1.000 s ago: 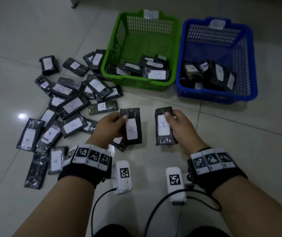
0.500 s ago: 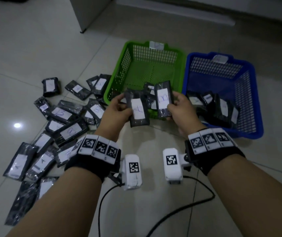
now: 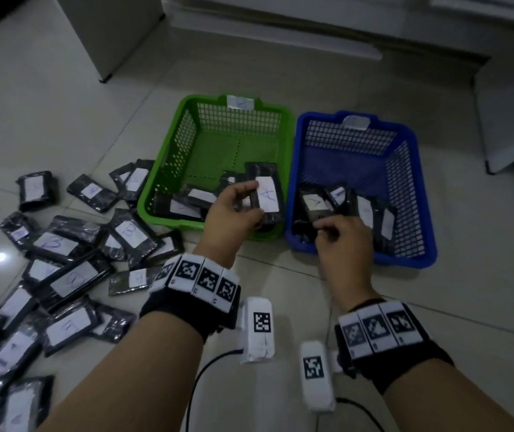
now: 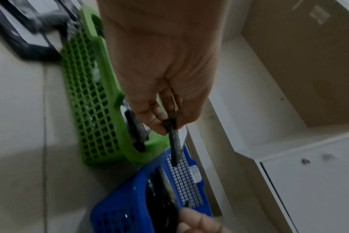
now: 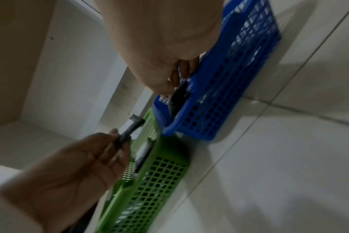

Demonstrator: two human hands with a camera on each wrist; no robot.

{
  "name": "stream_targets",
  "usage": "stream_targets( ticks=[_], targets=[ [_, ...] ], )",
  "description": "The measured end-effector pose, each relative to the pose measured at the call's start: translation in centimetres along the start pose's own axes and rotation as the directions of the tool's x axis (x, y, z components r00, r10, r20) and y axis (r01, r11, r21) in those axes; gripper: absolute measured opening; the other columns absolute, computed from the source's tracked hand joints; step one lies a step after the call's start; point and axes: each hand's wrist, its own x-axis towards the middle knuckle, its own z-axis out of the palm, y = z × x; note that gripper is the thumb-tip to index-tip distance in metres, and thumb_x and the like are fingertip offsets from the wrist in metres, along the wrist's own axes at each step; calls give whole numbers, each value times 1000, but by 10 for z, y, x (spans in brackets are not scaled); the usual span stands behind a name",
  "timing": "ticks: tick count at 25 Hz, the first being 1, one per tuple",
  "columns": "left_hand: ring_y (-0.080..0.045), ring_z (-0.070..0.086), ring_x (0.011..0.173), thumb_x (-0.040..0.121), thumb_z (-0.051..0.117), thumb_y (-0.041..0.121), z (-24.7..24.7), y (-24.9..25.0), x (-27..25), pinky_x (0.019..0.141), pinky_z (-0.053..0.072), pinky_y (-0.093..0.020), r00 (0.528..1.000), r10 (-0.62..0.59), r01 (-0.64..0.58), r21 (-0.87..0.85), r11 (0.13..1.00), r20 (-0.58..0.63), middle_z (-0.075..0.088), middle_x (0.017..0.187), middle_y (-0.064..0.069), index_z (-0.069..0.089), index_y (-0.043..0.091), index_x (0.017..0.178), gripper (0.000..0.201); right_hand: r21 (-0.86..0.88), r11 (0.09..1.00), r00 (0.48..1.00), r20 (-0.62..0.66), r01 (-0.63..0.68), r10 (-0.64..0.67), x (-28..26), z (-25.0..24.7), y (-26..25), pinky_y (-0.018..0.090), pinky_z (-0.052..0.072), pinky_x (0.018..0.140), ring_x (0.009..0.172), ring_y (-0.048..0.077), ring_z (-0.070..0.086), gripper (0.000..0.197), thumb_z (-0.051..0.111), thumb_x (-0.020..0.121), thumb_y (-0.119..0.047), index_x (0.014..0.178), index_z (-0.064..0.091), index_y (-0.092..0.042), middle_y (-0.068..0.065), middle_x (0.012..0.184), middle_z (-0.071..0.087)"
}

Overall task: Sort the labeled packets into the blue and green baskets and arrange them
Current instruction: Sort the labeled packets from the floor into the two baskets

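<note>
My left hand pinches a black packet with a white label marked A, upright over the near right corner of the green basket. In the left wrist view the fingers clamp that packet edge-on. My right hand pinches the lower edge of another black packet inside the near left part of the blue basket. In the right wrist view this packet dips below the blue rim. Both baskets hold several packets.
A heap of labeled black packets covers the floor to the left of the green basket. White cabinets stand behind the baskets, and more white furniture on the right. A cable trails near my wrists.
Both hands rose from the floor with their packets and moved forward to the baskets. The right one went into the blue basket, the left one over the green basket's right corner.
</note>
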Motion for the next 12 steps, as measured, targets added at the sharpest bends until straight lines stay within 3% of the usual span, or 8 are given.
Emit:
stream_targets(
  ticks=[3, 6, 9, 12],
  targets=[
    [-16, 64, 86, 80, 65, -4, 51, -6, 12, 85, 57, -35, 998, 53, -58, 118, 991, 42, 66, 103, -2, 60, 18, 112, 39, -146, 988, 995, 96, 46, -32, -5, -17, 40, 12, 25, 80, 105, 19, 43, 9, 69, 82, -18, 91, 69, -19, 2, 100, 55],
    [-13, 65, 86, 81, 71, 13, 86, -16, 26, 85, 56, -31, 994, 110, -104, 335, 936, 3, 68, 95, -1, 64, 20, 109, 29, -125, 965, 965, 153, 232, -212, -8, -17, 61, 12, 25, 80, 99, 14, 41, 18, 68, 80, -9, 97, 69, -16, 3, 99, 58],
    [-16, 64, 97, 83, 70, 22, 100, -26, 35, 93, 45, -19, 974, 225, -203, 577, 791, 34, 63, 113, -7, 65, 16, 118, 36, -11, 962, 956, 116, 273, -270, -9, -13, 68, 12, 29, 81, 96, 12, 41, 29, 60, 79, 6, 98, 70, -13, 5, 96, 61],
    [-18, 58, 107, 88, 63, 20, 100, -31, 29, 85, 33, -9, 951, 290, -275, 710, 648, 104, 59, 122, -7, 63, 14, 123, 35, 75, 962, 961, 60, 264, -269, -7, -10, 70, 10, 29, 79, 93, 11, 41, 33, 58, 75, 13, 95, 71, -10, 7, 91, 62]
  ],
)
